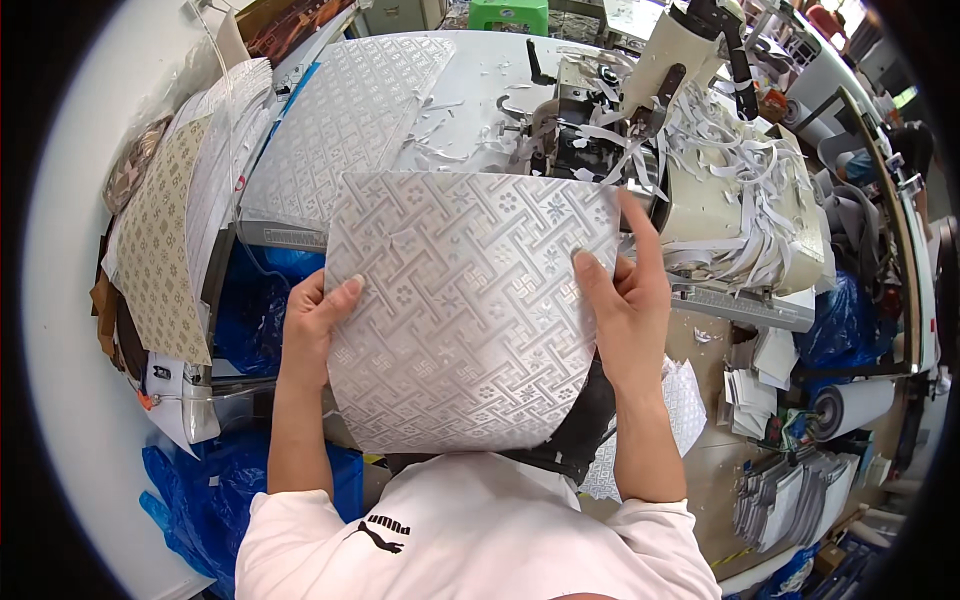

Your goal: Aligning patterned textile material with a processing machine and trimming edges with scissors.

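A silvery-white panel [460, 310], embossed with a raised geometric and floral pattern, is spread out in front of my body. My left hand [318, 310] pinches its left edge, thumb on top and fingers underneath. At the right edge, my right hand [632, 290] grips it with the thumb on the face and the index finger stretched up by the upper corner. Just beyond the panel is a machine [575, 140] with black and cream parts. A larger sheet [340, 120] of the same pattern lies flat on the white table [470, 75], to the machine's left.
Curled white strips [740, 180] heap up right of the machine. Beige patterned sheets [165, 240] hang over the left side. Blue plastic bags [215, 490] sit low at left. Stacked grey-white pieces [795, 500] and a roll [850, 405] lie at right. A green stool [508, 15] stands behind.
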A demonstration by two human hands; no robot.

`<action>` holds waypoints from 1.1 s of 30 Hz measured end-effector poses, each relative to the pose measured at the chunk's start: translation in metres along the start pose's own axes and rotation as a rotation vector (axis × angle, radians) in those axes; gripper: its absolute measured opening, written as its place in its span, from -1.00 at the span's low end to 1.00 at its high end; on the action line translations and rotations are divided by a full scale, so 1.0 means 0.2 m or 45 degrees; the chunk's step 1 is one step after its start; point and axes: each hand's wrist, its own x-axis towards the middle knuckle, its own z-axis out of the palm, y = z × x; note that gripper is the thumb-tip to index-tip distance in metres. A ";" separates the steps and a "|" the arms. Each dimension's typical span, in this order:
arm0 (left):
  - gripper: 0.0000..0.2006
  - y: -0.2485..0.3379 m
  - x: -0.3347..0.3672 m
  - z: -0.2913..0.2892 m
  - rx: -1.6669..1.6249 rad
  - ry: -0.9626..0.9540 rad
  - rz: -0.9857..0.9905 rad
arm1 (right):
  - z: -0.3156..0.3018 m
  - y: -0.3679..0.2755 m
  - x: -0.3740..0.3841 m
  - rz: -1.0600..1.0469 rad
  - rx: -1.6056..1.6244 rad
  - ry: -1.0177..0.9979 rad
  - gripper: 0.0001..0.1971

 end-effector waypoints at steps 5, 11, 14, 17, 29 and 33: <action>-0.68 0.09 0.09 -0.04 0.001 0.045 0.072 | 0.07 -0.05 0.13 0.028 -0.073 -0.062 -0.65; -0.69 0.16 0.17 0.04 0.068 -0.049 0.054 | 0.02 0.00 0.17 0.082 0.083 0.038 -0.65; -0.69 0.17 0.16 0.05 0.066 -0.041 0.067 | 0.02 0.00 0.19 0.084 0.089 0.027 -0.66; -0.70 0.18 0.17 0.06 0.072 -0.036 0.083 | 0.03 0.00 0.22 0.089 0.092 0.029 -0.66; -0.71 0.19 0.22 0.12 0.065 -0.088 0.095 | -0.03 0.01 0.24 0.093 0.117 0.098 -0.66; -0.71 0.15 0.22 0.20 0.113 -0.200 0.016 | -0.18 0.00 0.24 0.073 0.020 0.122 -0.66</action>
